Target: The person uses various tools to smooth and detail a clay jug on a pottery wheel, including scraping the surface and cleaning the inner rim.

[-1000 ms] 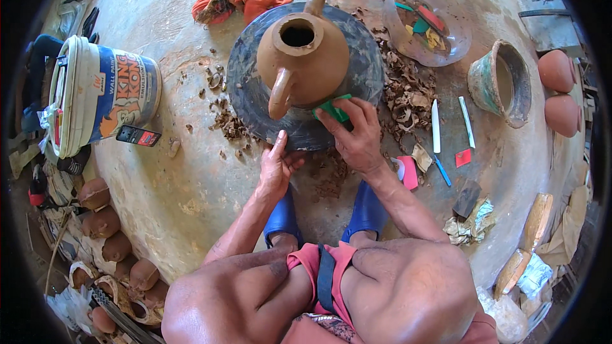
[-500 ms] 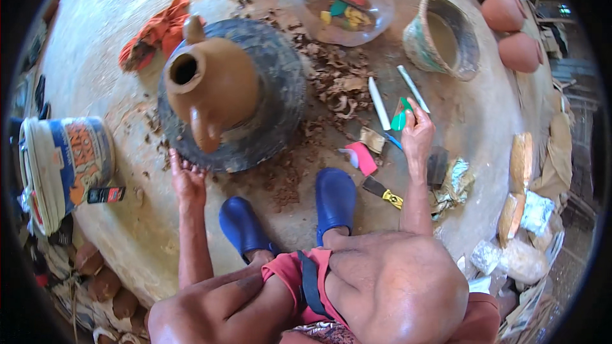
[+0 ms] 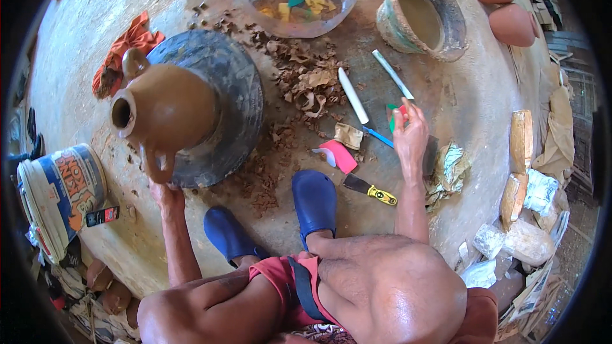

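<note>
A brown clay jug [image 3: 175,107] with two handles stands on a dark round turning wheel [image 3: 245,105]. My left hand [image 3: 168,196] is at the wheel's near edge, below the lower handle. Its fingers look extended, though the tips are partly hidden. My right hand [image 3: 412,139] is raised above the floor at the right, pinching a small flat green-and-red piece [image 3: 391,115] between thumb and fingers. Near that hand lie a white stick [image 3: 353,95], a second pale stick [image 3: 392,73] and a thin blue stick [image 3: 379,137].
Clay shavings [image 3: 306,83] lie beside the wheel. Beyond are a clear basin [image 3: 347,6] of coloured pieces and a bucket of murky water [image 3: 389,22]. A yellow-handled scraper [image 3: 371,189] and a pink piece [image 3: 338,156] lie near my blue clogs [image 3: 314,200]. A lidded bucket [image 3: 60,185] stands left.
The view has shifted, so the jug and wheel appear farther left and lower. My right hand has drawn slightly back with the small piece. My left fingers are now less visible at the wheel's edge.
</note>
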### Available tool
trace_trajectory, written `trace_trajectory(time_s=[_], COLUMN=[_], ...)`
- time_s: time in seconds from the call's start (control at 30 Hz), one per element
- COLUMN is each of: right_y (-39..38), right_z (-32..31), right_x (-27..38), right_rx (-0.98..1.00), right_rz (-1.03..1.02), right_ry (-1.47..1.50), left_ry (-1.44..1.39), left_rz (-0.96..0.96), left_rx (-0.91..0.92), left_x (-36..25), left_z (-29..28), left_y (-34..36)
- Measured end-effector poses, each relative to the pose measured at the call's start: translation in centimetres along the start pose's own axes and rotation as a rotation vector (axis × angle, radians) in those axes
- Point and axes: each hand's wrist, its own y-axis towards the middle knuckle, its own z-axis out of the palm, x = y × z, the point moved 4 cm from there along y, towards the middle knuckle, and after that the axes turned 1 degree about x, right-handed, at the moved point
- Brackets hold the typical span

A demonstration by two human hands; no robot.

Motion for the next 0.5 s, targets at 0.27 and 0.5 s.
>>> trace_trajectory(time_s=[0.27, 0.5], right_y=[-0.2, -5.2], right_z=[-4.0, -9.8], right_x=[-3.0, -12.2], right_rx=[-0.111, -0.21], right_rz=[0.235, 0.385], right_ry=[0.04, -0.294], left_ry=[-0.005, -0.049], left_rz=[0.03, -0.129], left_rx=[0.004, 0.07], left_x=[0.8, 1.1], left_z=[-0.9, -2.9], left_y=[0.6, 1.7])
